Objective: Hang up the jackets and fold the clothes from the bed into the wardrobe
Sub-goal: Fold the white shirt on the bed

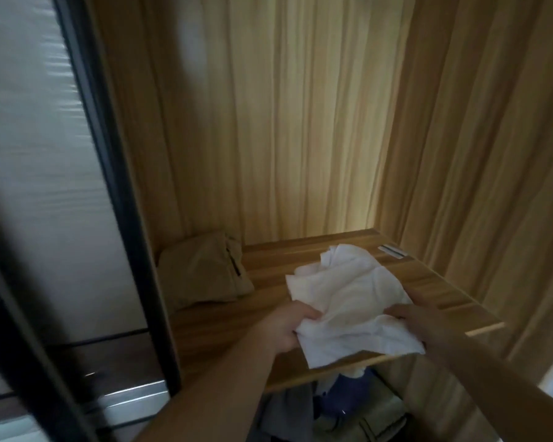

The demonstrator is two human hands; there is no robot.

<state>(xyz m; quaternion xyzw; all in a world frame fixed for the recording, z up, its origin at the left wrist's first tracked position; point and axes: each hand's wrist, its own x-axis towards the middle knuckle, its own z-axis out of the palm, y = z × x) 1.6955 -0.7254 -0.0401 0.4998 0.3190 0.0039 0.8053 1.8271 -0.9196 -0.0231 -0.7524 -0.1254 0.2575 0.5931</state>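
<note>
Fingers of my left hand (289,327) pinch the near-left edge of the folded white garment (348,307), and my right hand (411,319) grips its near-right edge. It lies on the wooden wardrobe shelf (428,279), its front corner overhanging the edge. A folded tan garment (201,271) sits in the shelf's back-left corner. Below, the lower compartment holds blue and grey clothes (342,403), jumbled.

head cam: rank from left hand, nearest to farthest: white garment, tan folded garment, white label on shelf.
1. white garment: in the left hand grip, on the wooden shelf.
2. tan folded garment: back-left corner of the shelf.
3. white label: back-right of the shelf, beyond the white garment.
</note>
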